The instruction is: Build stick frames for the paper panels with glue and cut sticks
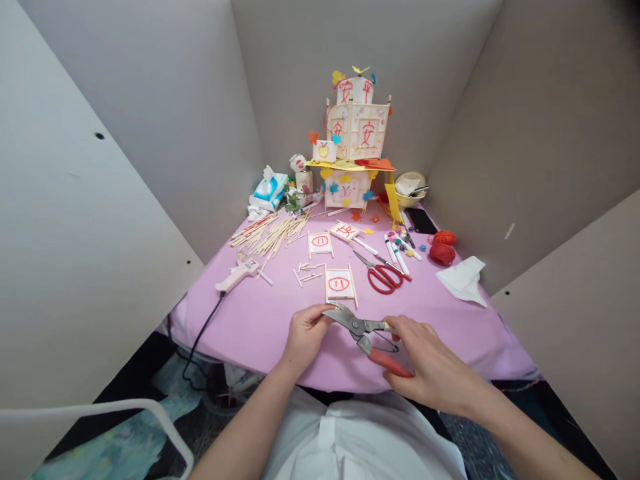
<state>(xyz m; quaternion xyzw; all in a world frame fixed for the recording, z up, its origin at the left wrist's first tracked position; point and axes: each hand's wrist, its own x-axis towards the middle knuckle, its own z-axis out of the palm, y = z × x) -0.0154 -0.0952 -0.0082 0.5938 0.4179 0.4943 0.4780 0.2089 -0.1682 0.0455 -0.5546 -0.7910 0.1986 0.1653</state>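
My right hand (425, 360) is wrapped round the handles of the pruning shears (357, 327), whose blades point up and to the left over the front of the table. At the blade tips my left hand (307, 333) is closed in a pinch; whatever lies between its fingertips is too small to make out. Just beyond the blades lies a stick-framed white panel (340, 283) with a red circled mark. Several short cut sticks (307, 275) are to its left. Red-handled scissors (385, 278) rest to its right.
A decorated paper-and-stick tower (357, 133) stands at the back. The glue gun (240, 273) and long sticks (280, 233) lie left. Markers (397, 257), red yarn (443, 253) and a white tissue (465, 280) are right. Grey partitions (360, 40) surround the pink-covered table (225, 333).
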